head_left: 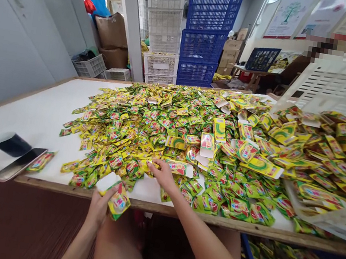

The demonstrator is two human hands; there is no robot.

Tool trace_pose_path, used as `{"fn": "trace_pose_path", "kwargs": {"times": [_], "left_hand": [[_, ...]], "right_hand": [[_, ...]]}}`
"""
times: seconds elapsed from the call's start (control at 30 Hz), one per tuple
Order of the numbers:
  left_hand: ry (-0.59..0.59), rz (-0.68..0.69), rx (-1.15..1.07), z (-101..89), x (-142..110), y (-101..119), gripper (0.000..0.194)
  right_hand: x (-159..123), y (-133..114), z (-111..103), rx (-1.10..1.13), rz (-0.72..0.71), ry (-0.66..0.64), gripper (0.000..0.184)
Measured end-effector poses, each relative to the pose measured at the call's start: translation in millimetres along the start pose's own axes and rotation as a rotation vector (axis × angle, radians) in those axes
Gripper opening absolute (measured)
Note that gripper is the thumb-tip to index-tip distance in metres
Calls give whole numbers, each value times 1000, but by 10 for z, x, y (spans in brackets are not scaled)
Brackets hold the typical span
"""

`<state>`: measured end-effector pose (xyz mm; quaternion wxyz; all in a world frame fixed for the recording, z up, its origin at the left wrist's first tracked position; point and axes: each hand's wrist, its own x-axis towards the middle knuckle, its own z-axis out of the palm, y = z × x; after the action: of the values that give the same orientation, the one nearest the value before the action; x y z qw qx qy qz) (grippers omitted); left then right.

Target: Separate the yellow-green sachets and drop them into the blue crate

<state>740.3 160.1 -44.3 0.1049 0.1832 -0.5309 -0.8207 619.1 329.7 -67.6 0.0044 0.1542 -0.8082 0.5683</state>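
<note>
Left hand [101,205] holds a yellow-and-green printed cardboard carton [119,203], long axis eleven to five o'clock; right hand [162,175], at its two o'clock, is nearer the glossy yellow-green sachets [145,136], its pinch unclear.

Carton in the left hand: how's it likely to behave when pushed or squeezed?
The carton in the left hand looks like thin card, so probably light and easily dented. Its white flap stands open, so that end may give first. Flat faces suggest sliding rather than rolling.
</note>
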Motion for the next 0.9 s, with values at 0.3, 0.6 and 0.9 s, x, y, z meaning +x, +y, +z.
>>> {"fn": "trace_pose_path", "kwargs": {"times": [0.3, 0.6, 0.9], "left_hand": [[-273, -239, 179, 510, 68, -158, 63], [-142, -193, 34, 399, 99, 26, 61], [-187, -267, 72, 452, -43, 23, 57]], "right_hand": [[-436, 40, -367, 238, 121, -72, 36], [-496, 158, -315, 402, 151, -85, 38], [-539, 20, -700, 347, 107, 182, 25]]}}
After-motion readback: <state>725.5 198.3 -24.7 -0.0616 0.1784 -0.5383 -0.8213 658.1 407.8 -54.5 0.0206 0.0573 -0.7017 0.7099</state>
